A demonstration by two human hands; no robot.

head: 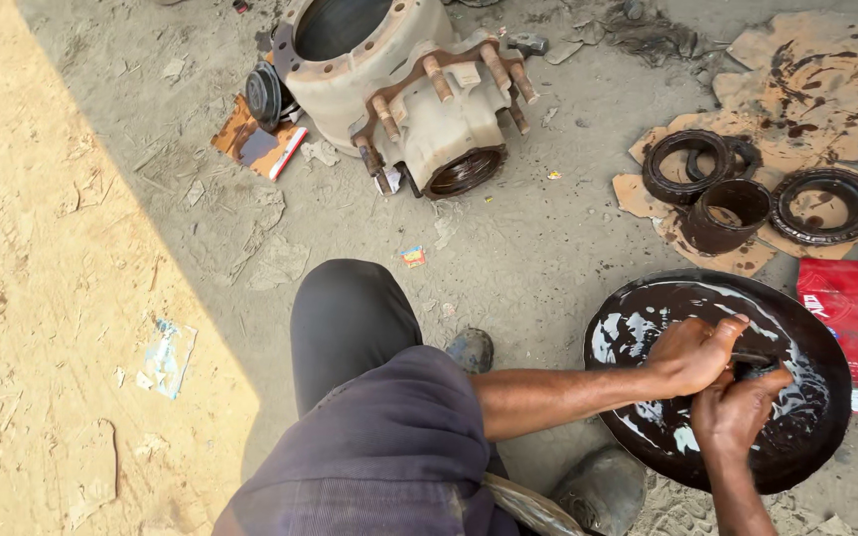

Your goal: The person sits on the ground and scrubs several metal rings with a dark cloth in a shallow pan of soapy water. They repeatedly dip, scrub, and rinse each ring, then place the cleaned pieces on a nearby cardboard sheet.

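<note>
From the head camera, your left hand (689,354) and right hand (737,409) are pressed close together over the black basin (638,316), both curled around a small dark part (759,368) held just above the dark, shiny liquid. What the part is, you can't tell from here. The basin sits on the dirt ground by your right shoe (603,488). Beyond it, greasy rings (687,165) lie on cardboard (806,69). A big wheel hub (399,84) rests farther off, and a red packet (856,318) lies just beside the basin.
</note>
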